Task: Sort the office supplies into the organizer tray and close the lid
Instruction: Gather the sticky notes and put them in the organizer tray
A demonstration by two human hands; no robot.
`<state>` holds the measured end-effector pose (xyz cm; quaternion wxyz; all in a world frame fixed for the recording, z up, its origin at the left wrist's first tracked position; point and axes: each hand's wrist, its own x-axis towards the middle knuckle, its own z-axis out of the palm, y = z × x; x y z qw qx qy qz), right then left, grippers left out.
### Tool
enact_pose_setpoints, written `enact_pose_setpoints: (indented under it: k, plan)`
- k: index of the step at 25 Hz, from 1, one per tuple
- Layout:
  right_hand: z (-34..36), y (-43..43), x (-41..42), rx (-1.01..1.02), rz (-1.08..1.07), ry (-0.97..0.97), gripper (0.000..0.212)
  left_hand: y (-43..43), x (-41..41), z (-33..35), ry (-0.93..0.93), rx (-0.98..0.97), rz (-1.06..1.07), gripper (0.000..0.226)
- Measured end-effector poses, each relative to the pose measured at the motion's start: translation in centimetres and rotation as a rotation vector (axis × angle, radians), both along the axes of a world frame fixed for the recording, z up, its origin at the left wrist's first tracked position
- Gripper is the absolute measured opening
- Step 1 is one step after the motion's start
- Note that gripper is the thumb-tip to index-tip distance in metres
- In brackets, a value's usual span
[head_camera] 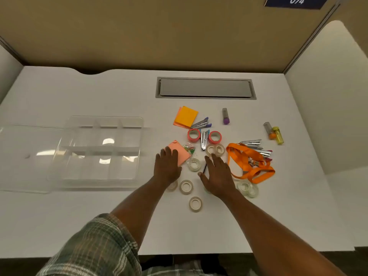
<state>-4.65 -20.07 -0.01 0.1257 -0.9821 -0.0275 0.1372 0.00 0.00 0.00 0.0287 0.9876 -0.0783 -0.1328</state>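
A clear organizer tray [103, 176] with empty compartments lies at the left, its clear lid [23, 156] open to the left. My left hand [167, 166] rests flat, fingers apart, on the near edge of a pink sticky pad [180, 152]. My right hand [218, 174] hovers open over a dark pen [204, 168], beside clear tape rolls [194, 164]. More tape rolls [186, 186] lie near my wrists. Two pink tape rolls [194, 135], staplers [201, 123], an orange lanyard [247, 156] and orange sticky notes [186, 116] lie beyond.
A bag of paper clips [189, 148] sits by the pink pad. A purple-capped tube [225, 116] and yellow and orange tubes [275, 134] lie at the right. A grey cable hatch [205, 88] is set in the white desk [79, 216]. Partition walls enclose the desk.
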Motion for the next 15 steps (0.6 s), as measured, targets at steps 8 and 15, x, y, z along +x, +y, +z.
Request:
enact_pose_setpoints:
  k: [8,15]
  plan:
    - [1.0,2.2,2.9,0.132,-0.051,-0.099,0.065,1.0,1.7,1.3,-0.109,-0.173,-0.028,0.03]
    - [3.7,5.9,11.2,0.248,-0.079,-0.282,0.039,3.7,4.0,5.3,-0.269,-0.516,0.256,0.018]
